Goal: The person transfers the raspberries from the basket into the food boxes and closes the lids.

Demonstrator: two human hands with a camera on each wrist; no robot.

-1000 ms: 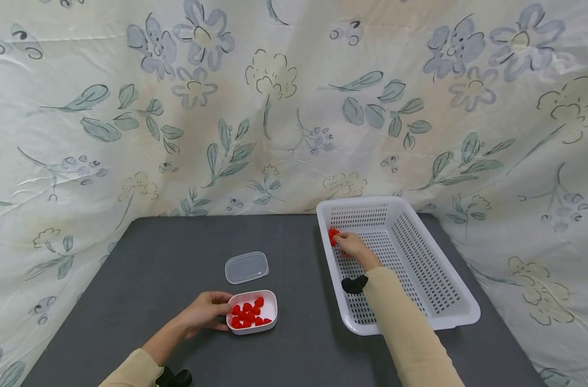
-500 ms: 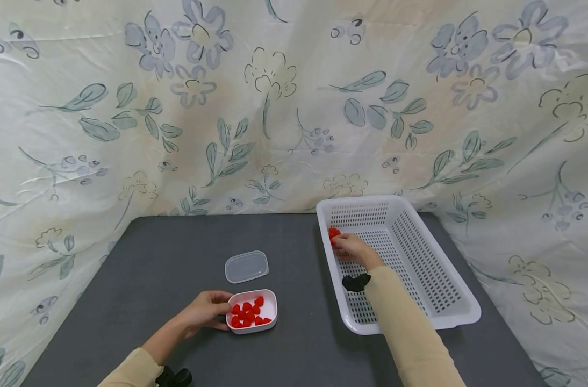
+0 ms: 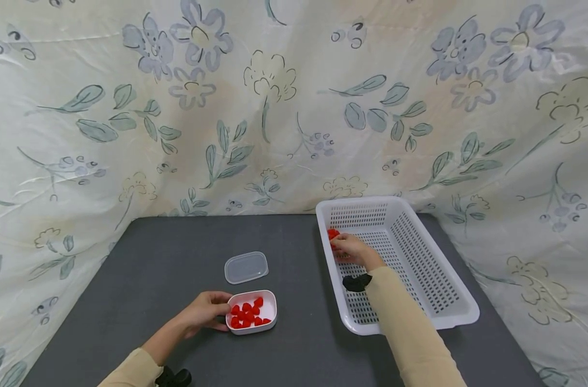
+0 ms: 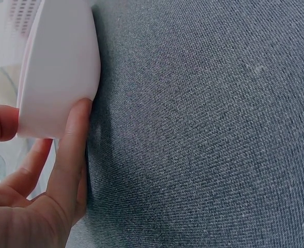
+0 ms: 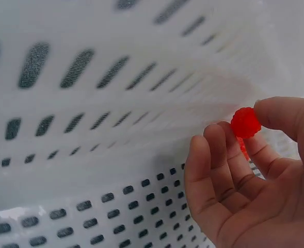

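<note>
A small white container point(image 3: 255, 312) with several red berries point(image 3: 246, 314) sits on the dark grey table. My left hand point(image 3: 206, 312) holds its left side, thumb and fingers curled around the wall point(image 4: 59, 77). My right hand point(image 3: 348, 246) is inside the white perforated basket point(image 3: 434, 258), near its far left corner. It pinches one red berry point(image 5: 244, 123) between thumb and fingertips. More red berries point(image 3: 332, 233) lie in the basket just beyond the hand.
A clear lid point(image 3: 246, 267) lies on the table behind the container. A floral cloth point(image 3: 255, 107) hangs behind and at both sides of the table. The basket stands at the right of the table point(image 3: 168, 258).
The right hand has shifted slightly in the basket's corner, closing on a berry. The left hand and the container have stayed put.
</note>
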